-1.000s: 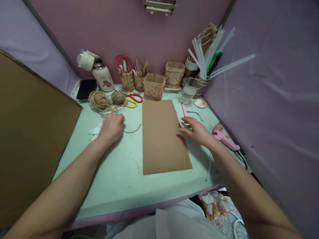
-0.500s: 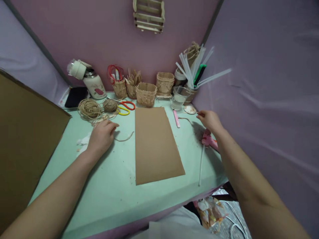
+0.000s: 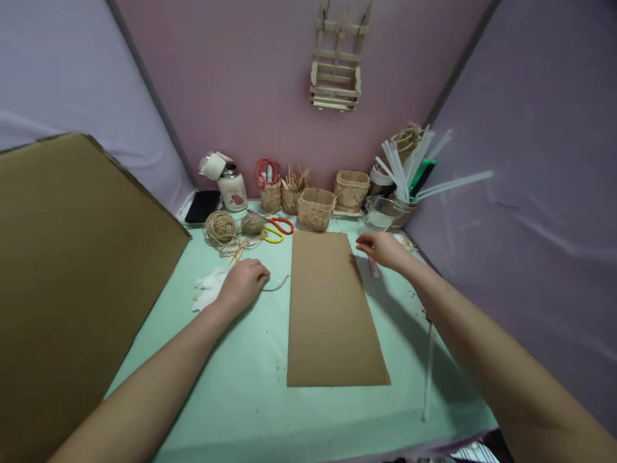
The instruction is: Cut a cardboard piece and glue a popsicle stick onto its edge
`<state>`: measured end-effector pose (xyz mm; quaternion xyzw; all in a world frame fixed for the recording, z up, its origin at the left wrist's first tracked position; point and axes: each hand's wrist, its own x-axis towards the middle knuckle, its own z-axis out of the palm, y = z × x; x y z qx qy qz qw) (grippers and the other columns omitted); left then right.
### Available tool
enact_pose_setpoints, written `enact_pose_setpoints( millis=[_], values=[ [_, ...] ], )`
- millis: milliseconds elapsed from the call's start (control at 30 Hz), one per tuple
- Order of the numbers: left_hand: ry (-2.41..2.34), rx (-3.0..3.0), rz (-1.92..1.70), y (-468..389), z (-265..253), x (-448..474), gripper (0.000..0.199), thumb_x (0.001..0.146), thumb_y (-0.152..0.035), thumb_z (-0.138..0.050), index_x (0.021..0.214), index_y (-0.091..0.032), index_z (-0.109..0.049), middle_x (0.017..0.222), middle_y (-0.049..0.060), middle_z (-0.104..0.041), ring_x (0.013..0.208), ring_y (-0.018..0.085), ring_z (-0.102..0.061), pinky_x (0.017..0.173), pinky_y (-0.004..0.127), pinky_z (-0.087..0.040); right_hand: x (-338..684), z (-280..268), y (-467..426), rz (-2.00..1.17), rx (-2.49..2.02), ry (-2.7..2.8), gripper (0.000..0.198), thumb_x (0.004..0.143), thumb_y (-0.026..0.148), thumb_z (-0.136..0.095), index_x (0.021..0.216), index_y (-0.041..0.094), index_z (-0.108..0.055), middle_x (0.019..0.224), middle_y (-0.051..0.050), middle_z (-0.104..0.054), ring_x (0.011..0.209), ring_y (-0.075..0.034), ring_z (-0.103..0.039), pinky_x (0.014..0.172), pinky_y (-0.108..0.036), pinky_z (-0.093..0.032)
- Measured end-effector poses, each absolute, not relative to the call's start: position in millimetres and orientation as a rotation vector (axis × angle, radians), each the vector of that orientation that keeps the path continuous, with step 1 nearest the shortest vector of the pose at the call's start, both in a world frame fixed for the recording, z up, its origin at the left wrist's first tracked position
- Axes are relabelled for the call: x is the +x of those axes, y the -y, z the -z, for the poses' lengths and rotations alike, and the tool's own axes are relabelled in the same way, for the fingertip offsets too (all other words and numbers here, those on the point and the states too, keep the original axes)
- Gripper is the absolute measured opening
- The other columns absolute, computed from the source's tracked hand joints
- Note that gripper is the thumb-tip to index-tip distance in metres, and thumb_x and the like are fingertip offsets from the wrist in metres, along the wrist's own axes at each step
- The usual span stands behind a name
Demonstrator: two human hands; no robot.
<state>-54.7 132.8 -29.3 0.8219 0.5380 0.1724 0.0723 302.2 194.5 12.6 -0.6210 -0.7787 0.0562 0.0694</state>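
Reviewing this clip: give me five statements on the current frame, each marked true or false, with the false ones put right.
1. The cardboard sheet lies flat on the table. True.
2. The scissors lie right of the cardboard sheet. False: the scissors lie to its left.
3. A strand of twine shows between the left hand and the cardboard sheet. True.
4. The right hand is at the sheet's bottom edge. False: the right hand is near its upper right.
5. The red coil sits above a small container. True.

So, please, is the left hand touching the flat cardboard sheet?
Apart: the head view shows green tabletop between the left hand and the flat cardboard sheet.
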Motion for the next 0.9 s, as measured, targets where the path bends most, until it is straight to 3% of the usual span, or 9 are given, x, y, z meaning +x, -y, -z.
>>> enact_pose_setpoints(
  millis=[133, 233, 300, 400, 467, 567, 667, 900],
  values=[
    [-1.583, 2.486, -0.535, -124.8, 27.1, -48.3, 0.025, 0.090, -0.023, -0.046, 0.082, -0.019, -0.070, 0.083, 0.008, -0.067, 0.084, 0.022, -0.060, 0.079, 0.036, -0.046, 258.5, -11.6, -205.6, -0.219, -1.694, 2.496, 0.019, 0.089, 0.026, -0.056, 0.096, 0.021, -0.072, 0.094, -0.005, -0.075, 0.084, -0.018, -0.066, 0.072, -0.024, -0.044],
    [-1.520, 2.509, -0.556, -119.5, 27.4, -42.7, 0.031, 0.094, -0.026, -0.041, 0.088, -0.019, -0.071, 0.089, 0.009, -0.069, 0.088, 0.022, -0.061, 0.082, 0.038, -0.047, 240.9, -1.3, -208.7, -0.182, -1.689, 2.528, 0.019, 0.089, 0.025, -0.056, 0.099, 0.018, -0.070, 0.099, -0.009, -0.072, 0.091, -0.020, -0.065, 0.080, -0.027, -0.044],
    [-1.443, 2.537, -0.606, -116.0, 29.9, -39.0, 0.032, 0.096, -0.031, -0.040, 0.107, -0.020, -0.069, 0.108, 0.010, -0.068, 0.102, 0.023, -0.060, 0.090, 0.040, -0.046, 232.5, 8.9, -202.9, -0.140, -1.705, 2.533, 0.026, 0.089, 0.032, -0.059, 0.107, 0.015, -0.067, 0.112, -0.015, -0.067, 0.104, -0.024, -0.060, 0.088, -0.031, -0.042],
    [-1.284, 2.615, -0.595, -111.7, 36.3, -34.7, 0.039, 0.095, -0.037, -0.046, 0.130, -0.023, -0.057, 0.136, 0.011, -0.056, 0.126, 0.025, -0.049, 0.103, 0.044, -0.039, 223.7, 21.2, -187.0, -0.098, -1.753, 2.547, 0.046, 0.089, 0.042, -0.060, 0.121, 0.010, -0.059, 0.126, -0.021, -0.059, 0.116, -0.027, -0.054, 0.096, -0.035, -0.039],
    [-1.197, 2.667, -0.498, -110.3, 40.7, -33.3, 0.042, 0.094, -0.040, -0.049, 0.132, -0.024, -0.055, 0.141, 0.011, -0.052, 0.133, 0.026, -0.044, 0.109, 0.047, -0.033, 224.8, 22.9, -178.4, -0.082, -1.778, 2.566, 0.047, 0.089, 0.045, -0.059, 0.123, 0.012, -0.057, 0.128, -0.019, -0.057, 0.117, -0.025, -0.054, 0.097, -0.034, -0.040],
    [-1.150, 2.706, -0.392, -110.4, 44.4, -32.6, 0.045, 0.092, -0.045, -0.051, 0.131, -0.023, -0.056, 0.142, 0.012, -0.052, 0.135, 0.027, -0.041, 0.113, 0.051, -0.025, 246.4, 14.0, -176.9, -0.009, -1.892, 2.540, 0.033, 0.094, 0.041, -0.054, 0.115, 0.016, -0.061, 0.121, -0.012, -0.061, 0.109, -0.020, -0.058, 0.095, -0.032, -0.044],
    [-1.160, 2.711, -0.370, -111.1, 44.3, -32.4, 0.046, 0.092, -0.047, -0.051, 0.131, -0.023, -0.056, 0.142, 0.012, -0.052, 0.136, 0.029, -0.039, 0.112, 0.052, -0.024, 288.2, 1.3, -187.1, 0.147, -2.162, 2.410, 0.030, 0.094, 0.035, -0.056, 0.116, 0.015, -0.059, 0.118, -0.009, -0.061, 0.103, -0.021, -0.061, 0.089, -0.042, -0.051],
    [-1.173, 2.704, -0.360, -110.2, 43.5, -31.5, 0.047, 0.092, -0.047, -0.052, 0.131, -0.022, -0.055, 0.143, 0.013, -0.051, 0.136, 0.030, -0.040, 0.111, 0.053, -0.025, 349.2, 7.2, -207.4, 0.250, -2.381, 2.468, 0.033, 0.092, 0.034, -0.060, 0.119, 0.014, -0.058, 0.120, -0.011, -0.060, 0.101, -0.021, -0.062, 0.086, -0.040, -0.054]
  ],
)
